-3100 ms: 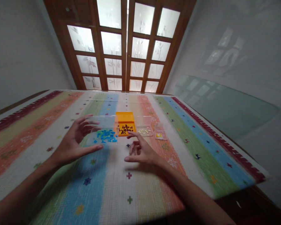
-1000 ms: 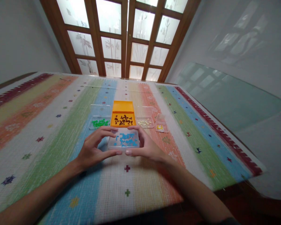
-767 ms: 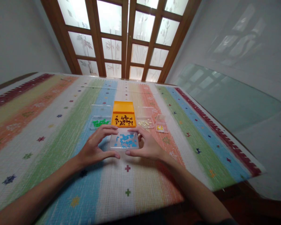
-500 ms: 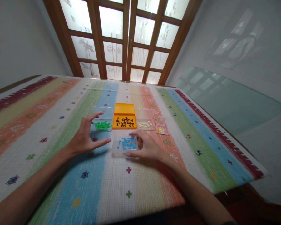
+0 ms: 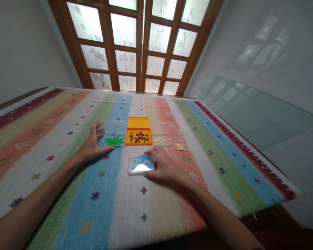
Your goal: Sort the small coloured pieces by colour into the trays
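A closed clear box of blue pieces (image 5: 141, 164) lies flat on the striped tablecloth (image 5: 67, 194). My right hand (image 5: 165, 166) grips its right edge, thumb at the near side and fingers round the far corner. My left hand (image 5: 92, 143) rests to the left of an open clear box of green pieces (image 5: 115, 140), fingers spread and touching the box's left side. Behind sit an open orange box with dark pieces (image 5: 138, 133), a clear box of pale pieces (image 5: 162, 139) and a small clear box of yellow pieces (image 5: 178, 144).
The table's right edge (image 5: 250, 163) runs diagonally, with a glass panel (image 5: 253, 114) beyond it. Wooden doors with frosted panes (image 5: 135, 52) stand behind the table's far edge. The near table edge is low in the view.
Both hands closed the lid of the blue-piece box and set it down. Then my left hand let go and moved left to the green-piece box. My right hand stayed on the blue box.
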